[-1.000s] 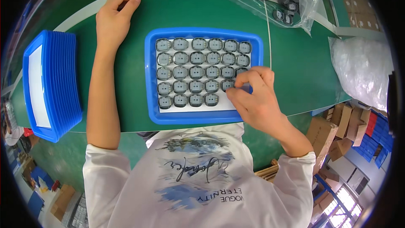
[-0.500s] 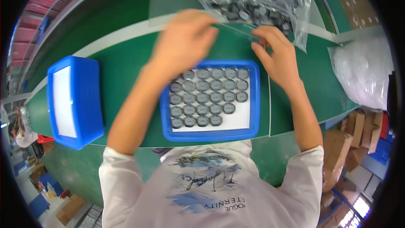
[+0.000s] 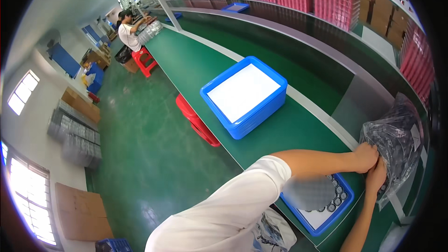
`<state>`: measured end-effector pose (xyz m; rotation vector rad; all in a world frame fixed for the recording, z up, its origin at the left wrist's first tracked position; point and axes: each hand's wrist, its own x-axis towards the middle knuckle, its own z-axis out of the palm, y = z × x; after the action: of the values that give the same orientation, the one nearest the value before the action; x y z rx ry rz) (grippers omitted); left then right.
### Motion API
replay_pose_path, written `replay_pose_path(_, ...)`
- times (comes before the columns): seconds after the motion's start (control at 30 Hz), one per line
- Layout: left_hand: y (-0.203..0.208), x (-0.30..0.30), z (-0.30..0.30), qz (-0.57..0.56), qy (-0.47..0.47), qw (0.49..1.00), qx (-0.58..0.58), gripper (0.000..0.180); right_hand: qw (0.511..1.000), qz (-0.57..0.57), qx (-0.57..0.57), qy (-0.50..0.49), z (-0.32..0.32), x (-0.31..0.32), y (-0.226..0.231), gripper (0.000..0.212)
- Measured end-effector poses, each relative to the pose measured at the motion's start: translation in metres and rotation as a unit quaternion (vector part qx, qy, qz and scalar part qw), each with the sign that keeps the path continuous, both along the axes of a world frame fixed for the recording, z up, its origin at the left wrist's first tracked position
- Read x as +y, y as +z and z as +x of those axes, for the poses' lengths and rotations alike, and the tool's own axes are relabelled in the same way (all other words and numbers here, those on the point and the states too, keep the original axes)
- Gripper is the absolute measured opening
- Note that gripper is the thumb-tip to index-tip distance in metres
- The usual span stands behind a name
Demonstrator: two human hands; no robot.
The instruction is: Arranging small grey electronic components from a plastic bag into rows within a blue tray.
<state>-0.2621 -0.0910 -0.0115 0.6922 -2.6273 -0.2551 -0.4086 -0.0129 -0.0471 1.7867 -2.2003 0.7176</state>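
- I see a blue plastic tray [image 3: 298, 218] on the green table [image 3: 261, 147], small dark parts [image 3: 337, 201] sitting in it.
- Just beyond the tray, a clear plastic bag [image 3: 395, 142] bulges with dark contents.
- The left hand [image 3: 365, 157] and right hand [image 3: 377, 176] meet at the bag, fingers curled; I can't tell whether they pinch it.
- Left of the tray stands a stack of blue trays [image 3: 261, 112].

A long green tabletop [image 3: 186, 60] with a pale edging strip [image 3: 310, 105] carries a stack of blue rectangular plastic trays [image 3: 266, 109], the top one white inside. Nearer lies a blue rectangular tray [image 3: 337, 218] holding small rounded grey parts [image 3: 337, 201]; a clear, dark-filled plastic bag [image 3: 396, 144] overlaps the strip.
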Motion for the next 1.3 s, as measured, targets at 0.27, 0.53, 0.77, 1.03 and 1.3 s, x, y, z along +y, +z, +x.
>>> replay_pose_path(0.27,0.059,-0.002,0.135,0.140,0.024,0.986,0.084,0.023,1.000,0.002,0.018,0.006,0.019,0.002,0.016,0.015)
replay_pose_path(0.53,0.004,-0.011,0.297,0.046,0.083,0.992,0.088,0.008,0.992,-0.008,0.014,0.129,-0.009,0.008,0.020,0.012)
replay_pose_path(0.77,-0.003,0.012,0.318,0.046,0.093,0.987,0.119,0.029,0.982,-0.027,-0.152,0.110,0.012,0.054,0.048,0.015)
replay_pose_path(1.03,0.009,0.045,0.319,0.046,0.107,0.985,0.125,0.045,0.955,-0.009,-0.296,-0.003,0.030,0.212,0.003,0.025)
replay_pose_path(1.3,0.021,0.055,0.325,0.018,0.150,0.986,0.072,0.030,0.990,0.006,-0.137,-0.026,0.074,0.232,0.039,0.019)
